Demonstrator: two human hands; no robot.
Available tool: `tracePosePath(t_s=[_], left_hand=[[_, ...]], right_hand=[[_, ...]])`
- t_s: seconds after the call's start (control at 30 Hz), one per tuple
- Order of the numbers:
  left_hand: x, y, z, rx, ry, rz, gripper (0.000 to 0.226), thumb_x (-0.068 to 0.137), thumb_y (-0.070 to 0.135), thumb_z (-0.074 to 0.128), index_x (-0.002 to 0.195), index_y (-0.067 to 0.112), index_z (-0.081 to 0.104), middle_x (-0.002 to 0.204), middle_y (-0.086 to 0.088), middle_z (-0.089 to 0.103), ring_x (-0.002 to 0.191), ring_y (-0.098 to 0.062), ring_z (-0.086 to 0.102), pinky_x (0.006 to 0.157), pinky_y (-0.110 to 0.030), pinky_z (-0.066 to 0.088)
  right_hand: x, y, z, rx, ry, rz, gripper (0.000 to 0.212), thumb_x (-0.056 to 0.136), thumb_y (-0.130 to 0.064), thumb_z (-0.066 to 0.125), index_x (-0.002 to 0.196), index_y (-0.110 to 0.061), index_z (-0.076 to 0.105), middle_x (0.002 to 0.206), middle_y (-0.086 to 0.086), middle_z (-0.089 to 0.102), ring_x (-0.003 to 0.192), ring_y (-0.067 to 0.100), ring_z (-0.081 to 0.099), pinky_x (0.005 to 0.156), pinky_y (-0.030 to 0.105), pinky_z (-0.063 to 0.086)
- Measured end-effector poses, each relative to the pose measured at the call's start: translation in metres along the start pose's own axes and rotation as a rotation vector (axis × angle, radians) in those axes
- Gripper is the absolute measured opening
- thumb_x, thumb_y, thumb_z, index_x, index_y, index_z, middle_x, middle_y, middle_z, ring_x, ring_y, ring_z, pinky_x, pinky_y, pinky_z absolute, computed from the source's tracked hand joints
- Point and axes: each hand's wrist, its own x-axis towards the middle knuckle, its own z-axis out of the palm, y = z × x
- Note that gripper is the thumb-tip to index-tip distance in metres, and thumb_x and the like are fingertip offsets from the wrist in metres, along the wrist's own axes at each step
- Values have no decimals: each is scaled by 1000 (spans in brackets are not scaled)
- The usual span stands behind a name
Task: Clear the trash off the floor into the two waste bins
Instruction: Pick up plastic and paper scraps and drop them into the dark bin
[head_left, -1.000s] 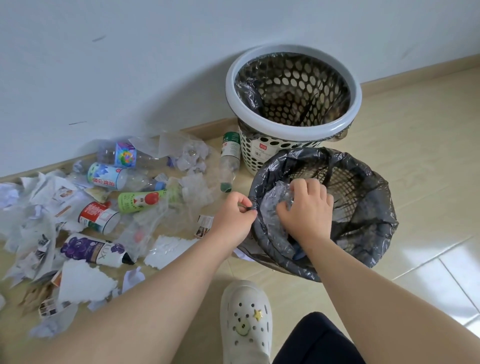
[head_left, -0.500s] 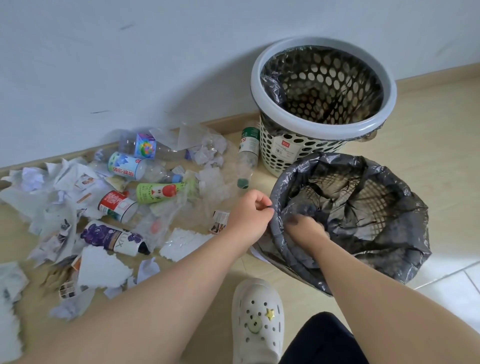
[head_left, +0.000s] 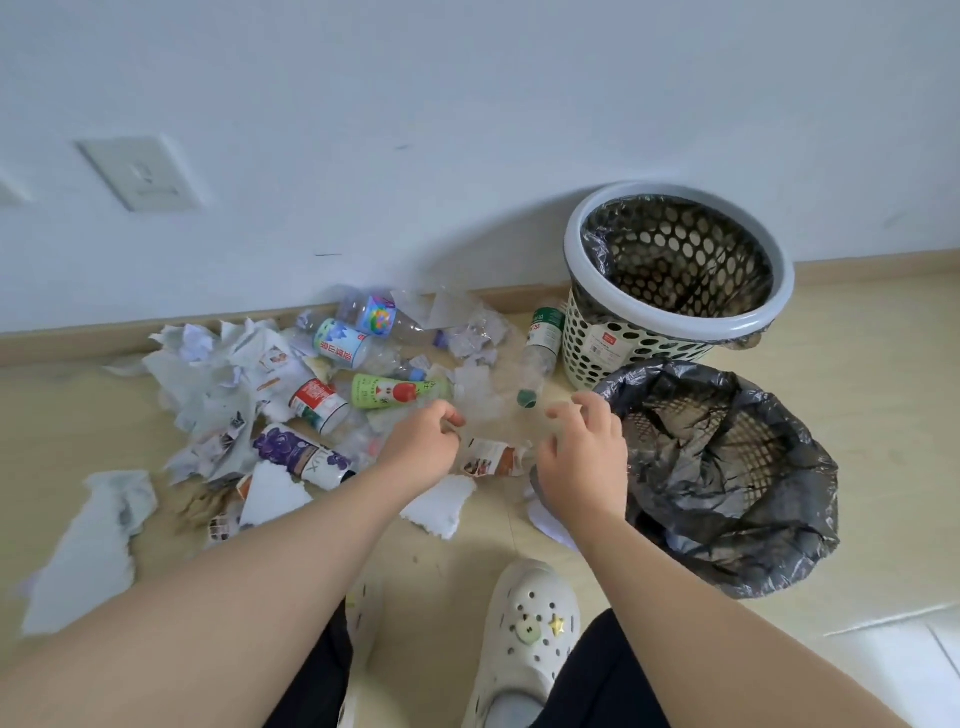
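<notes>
Black liner film, crinkled and glossy, drapes over the rim of the near waste bin (head_left: 779, 415) at right. Just beyond it, against the wall, stands the far waste bin (head_left: 582, 332): round, with a smooth grey rim, a cream perforated wall and a dark liner inside.

Trash sits on the pale floor (head_left: 857, 332) left of the bins, along the skirting:
- green-label bottle (head_left: 400, 391), lying on its side
- red-label bottle (head_left: 318, 404) and purple grape-label bottle (head_left: 304, 457), nearer and further left
- clear bottle with green cap (head_left: 540, 353), beside the far bin's wall
- crumpled printed paper (head_left: 223, 374) heaped at left
- torn white sheet (head_left: 439, 506) with a ragged edge, lying flat
- clear plastic film (head_left: 483, 395), wrinkled, mid-pile

Left hand (head_left: 423, 441) has its fingers curled at the film's edge — cannot tell whether it pinches anything. Right hand (head_left: 584, 457) is beside the near bin's rim, fingers spread and slack, holding nothing visible. A printed scrap (head_left: 491, 457) lies between the hands.

A cream perforated clog (head_left: 524, 639) is at near centre.
</notes>
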Motion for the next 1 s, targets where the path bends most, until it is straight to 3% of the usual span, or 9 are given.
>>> tracePosePath(t_s=[0.1,0.2,0.27,0.37,0.53,0.73,0.83,1.0], left_hand=[[-9,-20,-17,6,55,-10,18,92,10,44,93,26,51,107,-6,64,92,-26,64,80,-37,50],[-8,-40,-23,-16,95,-17,19,91,9,45,92,27,52,105,-5,65,91,-25,65,83,-39,53],[-2,-55,-20,-20,82,-23,17,92,11,44,94,26,52,106,-4,64,91,-25,64,81,-38,51],[11,-82,-9,37,72,-48,22,93,14,40,105,23,54,111,-4,62,97,-23,60,84,-37,50],[41,-124,17,234,-41,-52,37,92,10,38,126,23,44,128,0,50,109,-19,51,90,-34,43],[68,-149,51,266,-44,-30,39,92,10,42,130,17,42,134,-6,42,115,-23,46,90,-32,40],[72,-164,63,293,-51,-2,42,90,11,45,131,16,42,138,-6,35,121,-24,40,95,-31,36],[78,-180,52,336,50,-44,38,88,14,45,126,17,46,135,-1,37,116,-23,44,92,-31,35]], right_hand=[[-15,-21,13,19,-67,-188,25,69,-2,57,92,-5,68,111,18,62,89,41,60,74,47,50],[-15,-35,28,46,-174,-216,28,83,-5,53,109,-8,64,124,10,53,106,33,52,90,42,43],[-9,-37,44,72,-266,-104,32,90,-12,48,120,-12,56,130,5,45,115,27,44,93,34,39],[2,-39,70,119,-465,117,36,91,-16,43,127,-14,47,136,7,38,120,27,41,92,34,40],[19,-23,119,62,-768,210,40,91,-16,43,131,-12,42,135,11,41,114,27,47,79,29,38],[14,23,146,11,-628,289,40,89,-11,45,128,-10,48,128,10,49,112,26,48,88,32,41],[0,42,147,49,-535,410,39,90,-7,43,129,-10,45,109,4,47,92,20,45,83,33,42],[0,39,176,135,-480,511,35,91,-9,46,126,-6,47,127,15,47,112,29,47,82,34,41]])
